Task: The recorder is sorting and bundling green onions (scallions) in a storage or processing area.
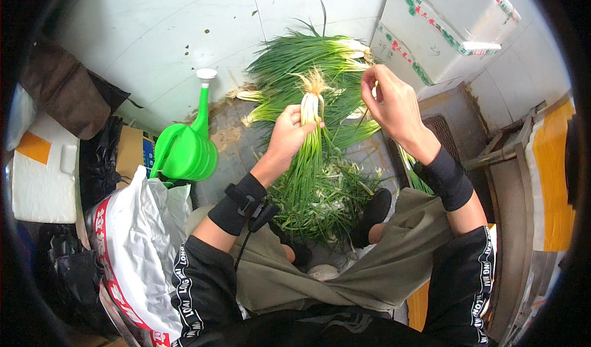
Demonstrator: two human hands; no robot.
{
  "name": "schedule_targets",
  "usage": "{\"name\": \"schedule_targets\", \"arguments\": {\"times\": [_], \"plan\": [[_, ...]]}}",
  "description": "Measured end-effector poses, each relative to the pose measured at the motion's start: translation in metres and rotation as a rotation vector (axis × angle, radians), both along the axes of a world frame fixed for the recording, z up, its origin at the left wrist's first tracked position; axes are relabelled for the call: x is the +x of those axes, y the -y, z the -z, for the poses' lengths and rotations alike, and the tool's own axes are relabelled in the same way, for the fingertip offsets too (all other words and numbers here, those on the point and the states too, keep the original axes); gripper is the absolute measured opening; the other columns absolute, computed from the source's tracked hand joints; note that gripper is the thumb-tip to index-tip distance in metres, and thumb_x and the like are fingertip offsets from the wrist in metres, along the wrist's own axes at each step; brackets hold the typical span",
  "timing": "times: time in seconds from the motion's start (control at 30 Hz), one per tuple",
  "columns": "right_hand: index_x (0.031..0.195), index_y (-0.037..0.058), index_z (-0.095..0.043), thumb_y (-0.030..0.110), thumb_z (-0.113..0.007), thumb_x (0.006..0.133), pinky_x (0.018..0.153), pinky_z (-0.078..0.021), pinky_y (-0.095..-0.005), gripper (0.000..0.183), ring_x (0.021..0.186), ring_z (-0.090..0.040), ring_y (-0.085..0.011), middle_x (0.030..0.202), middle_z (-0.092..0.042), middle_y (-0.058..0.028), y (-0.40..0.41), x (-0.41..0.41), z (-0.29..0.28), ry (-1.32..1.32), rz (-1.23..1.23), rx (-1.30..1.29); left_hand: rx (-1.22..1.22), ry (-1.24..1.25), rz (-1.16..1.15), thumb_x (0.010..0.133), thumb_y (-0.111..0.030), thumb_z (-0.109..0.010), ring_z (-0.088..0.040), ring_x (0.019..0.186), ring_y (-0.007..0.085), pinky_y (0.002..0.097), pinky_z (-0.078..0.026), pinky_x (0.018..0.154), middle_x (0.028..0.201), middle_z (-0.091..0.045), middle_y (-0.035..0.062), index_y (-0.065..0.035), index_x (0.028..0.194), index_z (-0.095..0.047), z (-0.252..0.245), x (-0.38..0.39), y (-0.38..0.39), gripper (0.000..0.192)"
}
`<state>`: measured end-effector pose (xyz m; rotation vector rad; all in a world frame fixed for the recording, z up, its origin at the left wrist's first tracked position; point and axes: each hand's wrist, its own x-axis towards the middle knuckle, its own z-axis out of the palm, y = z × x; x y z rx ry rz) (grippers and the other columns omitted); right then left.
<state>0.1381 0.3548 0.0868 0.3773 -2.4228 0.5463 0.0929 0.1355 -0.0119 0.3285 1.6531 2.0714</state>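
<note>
My left hand (292, 137) is closed around a bunch of green onions (310, 148), just below the white stems, with the pale roots pointing up and the green leaves hanging down. To the right of that bunch my right hand (388, 100) is raised with its fingers curled and the thumb near the fingertips; whether it pinches something thin cannot be told. Beyond both hands a large pile of green onions (295, 53) lies on the floor against the tiled wall. Between my feet is a heap of loose trimmed leaves (332, 204).
A green plastic watering can (187, 153) with a white rose stands at left, near a white plastic sack (138, 236) and a foam box (46, 180). White foam boxes (415, 47) are stacked at back right. A brown basket (441, 137) is beyond my right forearm.
</note>
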Motion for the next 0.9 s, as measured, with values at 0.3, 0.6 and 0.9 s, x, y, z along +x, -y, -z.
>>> {"name": "schedule_targets", "arguments": {"times": [0.3, 0.6, 0.9], "plan": [[0.097, 0.005, -0.061, 0.018, -0.066, 0.088, 0.065, -0.0515, -0.0385, 0.016, 0.076, -0.065, -0.031, 0.088, -0.064, -0.0116, -0.008, 0.025, 0.051, 0.462, -0.209, 0.151, 0.077, -0.054, -0.103, 0.09, -0.002, -0.062, -0.06, 0.104, 0.0144, 0.0297, -0.05, 0.093, 0.118, -0.062, 0.0086, 0.0052, 0.133, -0.046, -0.017, -0.008, 0.013, 0.046], [0.113, 0.0085, -0.058, 0.013, -0.067, 0.085, 0.07, -0.0516, -0.0385, 0.03, 0.083, -0.062, -0.0293, 0.099, -0.057, -0.0095, 0.027, 0.015, 0.009, 0.086, -0.168, 0.118, -0.186, -0.295, -0.094, 0.082, -0.002, -0.074, -0.062, 0.092, 0.0111, 0.0267, -0.053, 0.082, 0.104, -0.066, 0.006, 0.0019, 0.115, -0.056, -0.013, 0.012, -0.006, 0.038], [0.107, 0.006, -0.059, 0.011, -0.063, 0.08, 0.077, -0.048, -0.036, 0.028, 0.092, -0.058, -0.0249, 0.104, -0.055, -0.0086, 0.012, 0.006, 0.016, 0.003, -0.189, 0.49, -0.318, -0.412, -0.086, 0.078, -0.002, -0.078, -0.064, 0.088, 0.0115, 0.0274, -0.054, 0.077, 0.099, -0.067, 0.0055, 0.0013, 0.11, -0.058, -0.004, 0.015, -0.008, 0.038]]}}
